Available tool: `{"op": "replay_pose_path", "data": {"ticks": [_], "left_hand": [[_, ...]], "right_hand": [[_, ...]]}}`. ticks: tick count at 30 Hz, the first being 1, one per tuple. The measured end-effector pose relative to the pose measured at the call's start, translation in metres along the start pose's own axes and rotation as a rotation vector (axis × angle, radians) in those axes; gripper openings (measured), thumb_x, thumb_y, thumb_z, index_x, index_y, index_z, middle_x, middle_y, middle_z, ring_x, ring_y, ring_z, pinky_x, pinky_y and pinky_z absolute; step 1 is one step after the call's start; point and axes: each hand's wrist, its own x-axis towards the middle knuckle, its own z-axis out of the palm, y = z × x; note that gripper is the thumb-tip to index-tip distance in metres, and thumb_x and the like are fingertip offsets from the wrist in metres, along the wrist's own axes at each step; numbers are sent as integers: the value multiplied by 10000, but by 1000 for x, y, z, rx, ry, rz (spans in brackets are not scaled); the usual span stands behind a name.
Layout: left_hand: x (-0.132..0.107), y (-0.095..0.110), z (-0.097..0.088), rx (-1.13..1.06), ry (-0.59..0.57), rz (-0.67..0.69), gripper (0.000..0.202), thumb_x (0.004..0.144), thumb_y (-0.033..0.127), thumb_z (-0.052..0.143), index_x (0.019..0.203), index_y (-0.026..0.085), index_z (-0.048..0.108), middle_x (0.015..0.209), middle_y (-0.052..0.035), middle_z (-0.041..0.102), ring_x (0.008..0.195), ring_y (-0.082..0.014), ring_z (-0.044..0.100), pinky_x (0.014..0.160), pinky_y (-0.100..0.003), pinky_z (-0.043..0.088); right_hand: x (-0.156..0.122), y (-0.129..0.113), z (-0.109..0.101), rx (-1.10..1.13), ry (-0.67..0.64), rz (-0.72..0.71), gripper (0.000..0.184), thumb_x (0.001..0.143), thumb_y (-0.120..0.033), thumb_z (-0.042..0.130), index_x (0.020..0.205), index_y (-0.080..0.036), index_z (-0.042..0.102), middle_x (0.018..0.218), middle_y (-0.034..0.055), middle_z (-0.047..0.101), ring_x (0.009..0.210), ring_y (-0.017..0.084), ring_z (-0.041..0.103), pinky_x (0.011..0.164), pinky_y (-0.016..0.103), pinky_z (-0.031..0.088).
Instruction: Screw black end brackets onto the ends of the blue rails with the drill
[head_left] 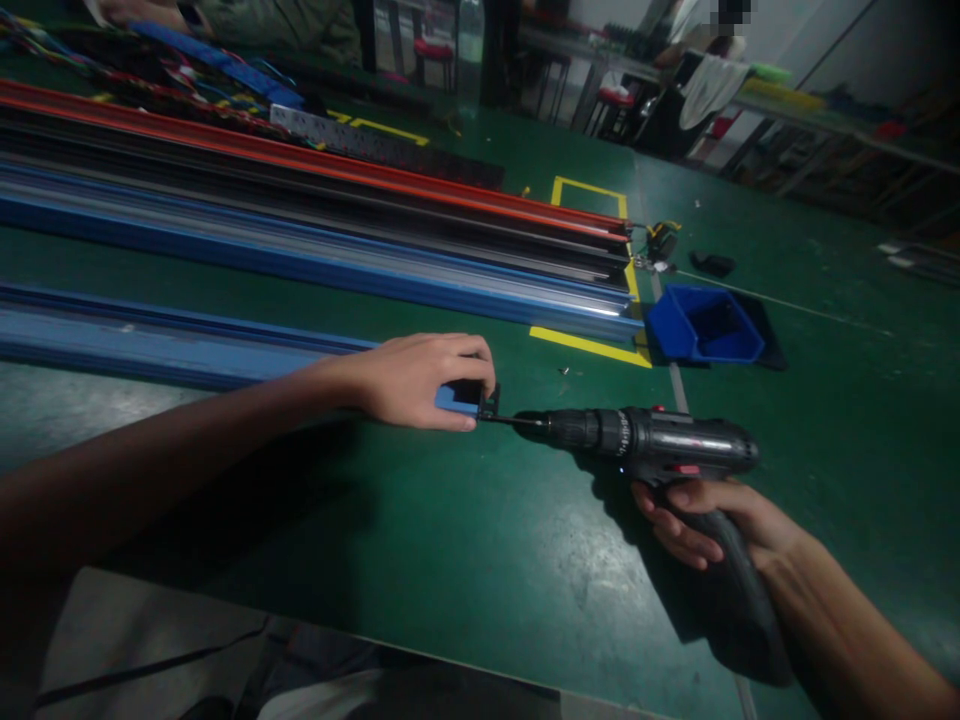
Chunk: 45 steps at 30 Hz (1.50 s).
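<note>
My left hand (427,380) is closed around the near end of a long blue rail (187,340) lying on the green table. A small black end piece (489,402) sits at the rail's tip, close to my fingertips. In my right hand (705,520) is a black cordless drill (675,440), gripped by its handle and pointing left. Its long thin bit (517,421) reaches the black end piece; whether it is seated in a screw is too small to tell.
Beyond the held rail lie several long rails, blue (450,285), black and red (375,172). A blue bin (705,325) stands right of their ends, near yellow tape (592,347). Wires (172,80) and a person's arm (150,15) are at the back left. Another person sits far behind.
</note>
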Motion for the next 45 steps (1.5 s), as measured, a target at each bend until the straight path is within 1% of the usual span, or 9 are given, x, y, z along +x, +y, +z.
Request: {"op": "replay_pose_path", "data": {"ticks": [11, 16, 22, 31, 37, 45], "left_hand": [[-1, -2, 1, -9, 4, 15, 282, 913, 467, 671, 1129, 288, 654, 1320, -29, 574, 1160, -228, 606, 913, -313, 425], [-1, -3, 1, -7, 2, 17, 288, 914, 466, 671, 1144, 294, 648, 1328, -28, 569, 1169, -228, 602, 911, -311, 422], [-1, -2, 1, 0, -2, 4, 292, 912, 474, 670, 1148, 304, 645, 1328, -19, 566, 1162, -224, 601, 903, -309, 420], [-1, -2, 0, -21, 6, -3, 294, 901, 467, 680, 1140, 297, 662, 1312, -23, 583, 1146, -224, 607, 929, -308, 432], [-1, -3, 1, -39, 6, 3, 283, 898, 457, 692, 1130, 297, 669, 1314, -22, 589, 1159, -221, 611, 947, -299, 435], [0, -3, 0, -53, 0, 33, 285, 915, 452, 683, 1137, 274, 667, 1316, -39, 597, 1159, -219, 615, 954, -298, 438]], "right_hand": [[1, -1, 0, 0, 14, 3, 242, 832, -267, 780, 971, -70, 800, 663, 39, 661, 389, 41, 487, 433, 180, 524], [2, -2, 2, 5, 7, 23, 267, 839, -269, 779, 1015, -69, 805, 711, 51, 680, 389, 31, 497, 438, 173, 527], [1, -3, 2, 14, -14, 19, 261, 847, -258, 769, 1024, -68, 804, 732, 57, 688, 401, 35, 511, 452, 176, 534], [2, -2, 1, 16, -42, 10, 264, 863, -257, 751, 1043, -70, 797, 751, 64, 694, 412, 40, 520, 465, 182, 540], [1, -3, 0, 9, -37, 18, 272, 862, -269, 753, 1046, -73, 797, 760, 66, 692, 417, 41, 519, 465, 183, 536], [1, -2, -2, 6, -47, 22, 266, 868, -268, 744, 1052, -82, 794, 770, 63, 694, 419, 40, 517, 474, 186, 539]]}}
